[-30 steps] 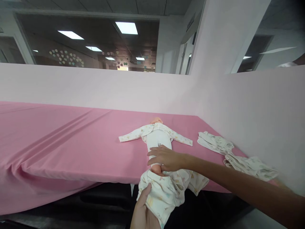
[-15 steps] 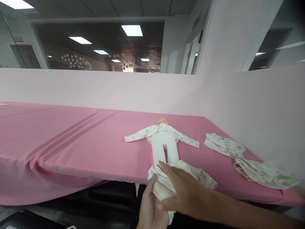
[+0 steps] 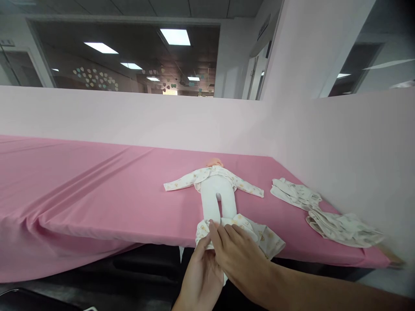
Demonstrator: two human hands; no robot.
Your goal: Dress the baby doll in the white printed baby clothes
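Observation:
A baby doll (image 3: 216,190) lies on its back on the pink table (image 3: 97,190), head towards the wall, in a patterned top with arms spread and white legs. Patterned baby trousers (image 3: 256,233) are bunched at the doll's feet by the table's front edge. My left hand (image 3: 199,276) comes up from below and grips the trousers' left side. My right hand (image 3: 238,255) lies over the bunched cloth, fingers curled on it beside the left hand. The doll's feet are hidden in the cloth.
More patterned baby clothes (image 3: 327,216) lie in a loose pile at the table's right end, near the pink partition (image 3: 340,147). The pink cloth is wrinkled on the left and hangs over the front edge. Dark floor shows below the table.
My right hand left the doll's legs and came down onto the bunched trousers. The trousers went from hanging below the edge to gathered at the doll's feet. The legs are uncovered now.

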